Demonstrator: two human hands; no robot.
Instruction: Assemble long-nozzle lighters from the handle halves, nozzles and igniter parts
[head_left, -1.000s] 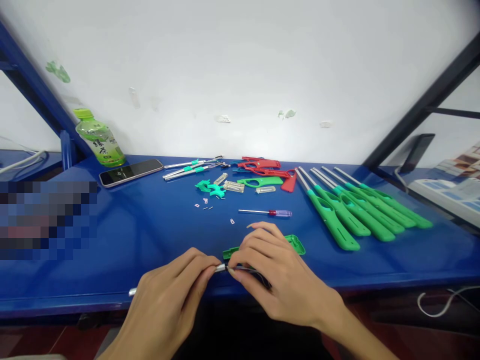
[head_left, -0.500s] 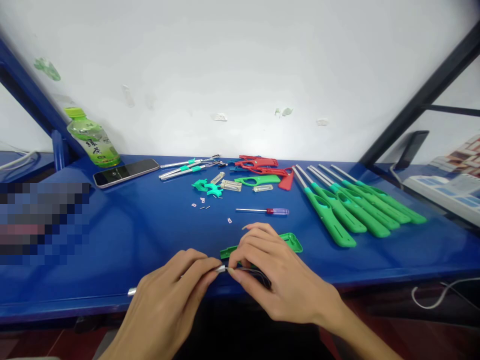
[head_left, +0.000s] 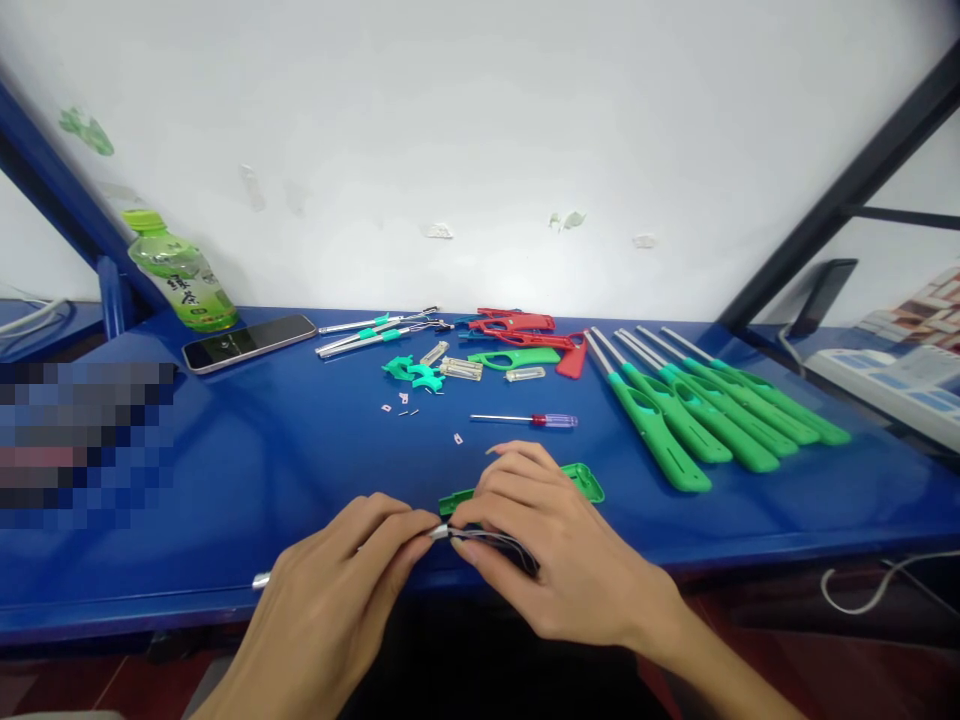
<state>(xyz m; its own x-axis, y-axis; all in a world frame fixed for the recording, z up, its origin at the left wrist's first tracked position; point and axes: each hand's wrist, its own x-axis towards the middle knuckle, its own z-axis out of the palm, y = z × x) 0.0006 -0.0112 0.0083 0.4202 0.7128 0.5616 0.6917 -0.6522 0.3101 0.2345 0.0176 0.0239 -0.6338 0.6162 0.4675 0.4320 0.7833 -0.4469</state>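
Observation:
My left hand (head_left: 337, 590) is closed around a thin metal lighter tube (head_left: 260, 580), whose far end pokes out past the wrist side. The tube's other silver end shows at the left fingertips. There my right hand (head_left: 559, 560) pinches thin wires (head_left: 491, 537), which loop back under its palm. Both sets of fingertips nearly meet just above the table's front edge. Behind the right hand lies a green lighter half-shell (head_left: 585, 482), partly covered by the fingers. A small screwdriver (head_left: 525, 420) with a purple and red handle lies farther back.
Several green long-necked lighters (head_left: 660, 430) lie side by side at right. Toward the wall are red handle shells (head_left: 517, 322), clear fuel tanks (head_left: 461, 369), teal triggers (head_left: 412, 372) and metal tubes (head_left: 364, 342). A phone (head_left: 251, 343) and a green drink bottle (head_left: 184, 280) are at left.
My right fingertips have closed in slightly on the tube's end, and more of the wires shows between thumb and fingers. The left hand keeps its hold, with the view shifted only slightly.

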